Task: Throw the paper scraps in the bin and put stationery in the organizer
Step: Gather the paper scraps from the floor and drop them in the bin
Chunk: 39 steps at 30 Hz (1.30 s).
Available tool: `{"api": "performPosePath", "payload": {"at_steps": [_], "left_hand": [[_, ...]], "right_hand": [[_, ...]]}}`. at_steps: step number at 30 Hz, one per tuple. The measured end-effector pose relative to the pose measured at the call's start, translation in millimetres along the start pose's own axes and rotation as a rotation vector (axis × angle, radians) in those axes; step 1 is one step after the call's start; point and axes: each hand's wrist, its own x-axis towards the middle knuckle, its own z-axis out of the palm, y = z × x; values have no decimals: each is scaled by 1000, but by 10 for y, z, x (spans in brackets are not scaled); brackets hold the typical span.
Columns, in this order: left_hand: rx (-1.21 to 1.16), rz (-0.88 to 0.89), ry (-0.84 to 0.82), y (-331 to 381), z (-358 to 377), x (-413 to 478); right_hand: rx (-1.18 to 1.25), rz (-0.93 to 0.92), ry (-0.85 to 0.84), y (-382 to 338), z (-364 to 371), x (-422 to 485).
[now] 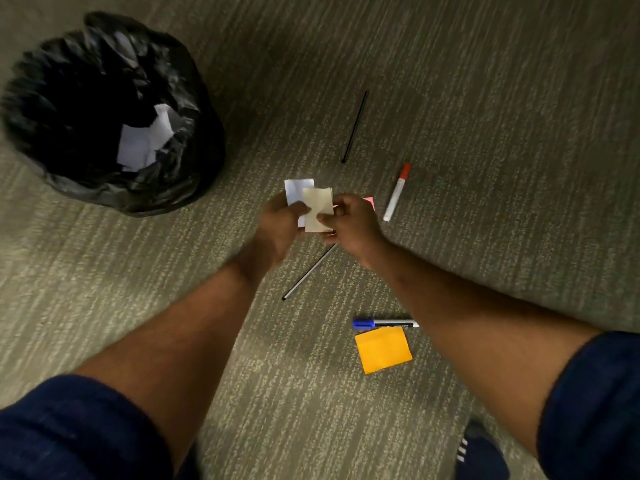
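My left hand (pixel 282 220) and my right hand (pixel 349 225) meet over the carpet and together grip paper scraps: a cream scrap (pixel 317 206) in front and a white scrap (pixel 298 190) behind it. A pink scrap (pixel 370 201) peeks out beyond my right hand; whether it is held or lies on the floor I cannot tell. An orange paper scrap (pixel 382 349) lies on the carpet below my right forearm. The bin (pixel 110 112), lined with a black bag, stands at the upper left with white paper inside. No organizer is in view.
On the carpet lie a red-capped marker (pixel 396 194), a blue-capped marker (pixel 384 323), a black pen (pixel 355 126) farther off and a thin dark pen (pixel 308 273) partly under my hands. A shoe (pixel 479 452) shows at the bottom right.
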Motion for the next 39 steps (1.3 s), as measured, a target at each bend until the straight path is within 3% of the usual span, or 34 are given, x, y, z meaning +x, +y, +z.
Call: {"api": "performPosePath", "payload": {"at_steps": [3, 6, 14, 18, 25, 32, 36, 39], "left_hand": [[84, 36, -1, -47, -274, -96], [264, 116, 22, -46, -544, -163], [490, 346, -8, 612, -1064, -555], [651, 511, 164, 1060, -1365, -551], [705, 570, 466, 1680, -1874, -348], [944, 341, 541, 1701, -2174, -280], [897, 383, 549, 1476, -2165, -405], [819, 522, 576, 1300, -2029, -484]], "right_hand": [[-235, -95, 92, 34, 242, -17], [-298, -148, 102, 12, 473, -109], [-211, -391, 83, -627, 1032, -346], [-140, -450, 23, -1092, 1336, -342], [-247, -498, -55, -1843, 1763, -187], [-426, -496, -102, -1825, 1686, -54], [-468, -491, -64, -1594, 1450, -25], [-452, -508, 3, -1404, 1275, -33]]}}
